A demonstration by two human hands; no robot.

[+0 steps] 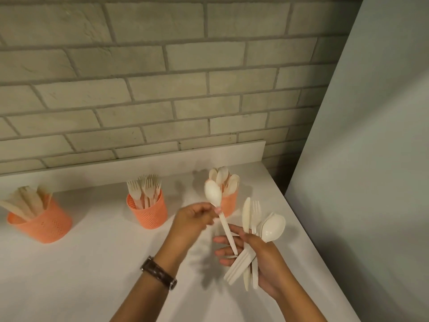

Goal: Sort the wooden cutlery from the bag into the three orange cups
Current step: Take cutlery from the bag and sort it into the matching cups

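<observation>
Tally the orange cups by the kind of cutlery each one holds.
Knife cup: 1
Fork cup: 1
Spoon cup: 1
Total: 3 cups

Three orange cups stand on the white counter (92,263): the left cup (44,226) holds knives, the middle cup (148,212) forks, the right cup (231,204) spoons. The left hand (195,219) pinches a spoon (213,194) by its handle, and the right hand (267,261) grips a mixed bundle of cutlery (253,228).
</observation>
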